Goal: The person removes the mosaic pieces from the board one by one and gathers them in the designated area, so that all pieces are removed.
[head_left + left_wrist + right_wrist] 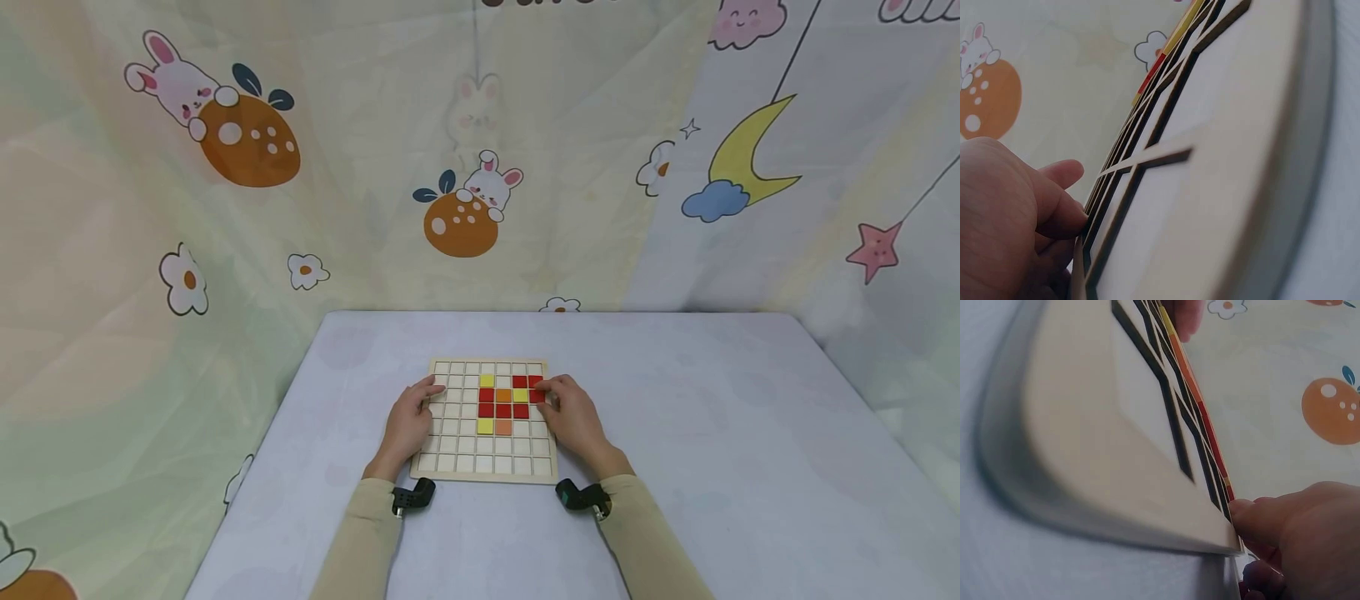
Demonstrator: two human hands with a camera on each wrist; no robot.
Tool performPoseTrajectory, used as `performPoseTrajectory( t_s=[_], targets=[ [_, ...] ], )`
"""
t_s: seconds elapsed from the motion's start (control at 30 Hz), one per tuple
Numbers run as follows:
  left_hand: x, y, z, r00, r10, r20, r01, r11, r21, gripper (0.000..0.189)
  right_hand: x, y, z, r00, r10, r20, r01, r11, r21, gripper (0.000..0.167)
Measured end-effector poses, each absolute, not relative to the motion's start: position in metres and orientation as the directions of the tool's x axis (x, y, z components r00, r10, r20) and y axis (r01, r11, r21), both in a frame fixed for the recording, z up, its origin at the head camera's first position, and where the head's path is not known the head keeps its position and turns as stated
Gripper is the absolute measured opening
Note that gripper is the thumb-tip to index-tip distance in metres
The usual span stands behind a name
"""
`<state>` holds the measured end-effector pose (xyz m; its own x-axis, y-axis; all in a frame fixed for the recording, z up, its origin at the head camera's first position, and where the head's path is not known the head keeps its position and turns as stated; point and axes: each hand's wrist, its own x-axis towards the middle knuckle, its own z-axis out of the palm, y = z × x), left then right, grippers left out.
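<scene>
Smooth, matt wooden-looking board (483, 478) (tiles (521, 411) equally matt) on matt, cloth-like table cover (712, 433)

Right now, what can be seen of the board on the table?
The board is pale, wood-looking and roughly square, with a plain rim and a grid. Most cells are whitish; red, orange and yellow tiles fill some, from the middle rightward. It lies on the table, apparently flat. The left grip touches its left edge, the right grip its right edge; its underside is hidden.

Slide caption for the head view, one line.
Left hand and right hand flank a pale wooden grid board holding square red, yellow and orange tiles.
</scene>
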<state>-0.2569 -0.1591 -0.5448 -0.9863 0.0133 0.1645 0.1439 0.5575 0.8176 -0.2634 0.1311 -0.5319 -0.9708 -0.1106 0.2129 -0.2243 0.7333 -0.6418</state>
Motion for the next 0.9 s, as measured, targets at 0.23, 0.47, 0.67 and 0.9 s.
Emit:
performPoseTrajectory(
  t_s=[0.23, 0.47, 0.67, 0.9],
  targets=[
    [-0.2561, -0.1584, -0.5444, -0.984, 0.014, 0.179, 0.156, 0.561, 0.813, 0.043, -0.2632, 0.1302, -0.5320, -0.972, -0.108, 0.207, -0.217, 0.739, -0.638, 0.034],
    [-0.2562, -0.1578, -0.5439, -0.984, 0.009, 0.180, 0.154, 0.559, 0.815, 0.044, -0.2639, 0.1300, -0.5331, -0.969, -0.112, 0.222, -0.228, 0.753, -0.617, 0.035],
    [-0.2565, -0.1586, -0.5444, -0.984, 0.008, 0.176, 0.151, 0.554, 0.819, 0.044, -0.2641, 0.1297, -0.5336, -0.963, -0.123, 0.241, -0.248, 0.754, -0.607, 0.031],
    [-0.2559, -0.1583, -0.5439, -0.986, 0.004, 0.168, 0.142, 0.555, 0.820, 0.043, -0.2644, 0.1292, -0.5338, -0.969, -0.108, 0.223, -0.228, 0.744, -0.628, 0.027]
  ],
)
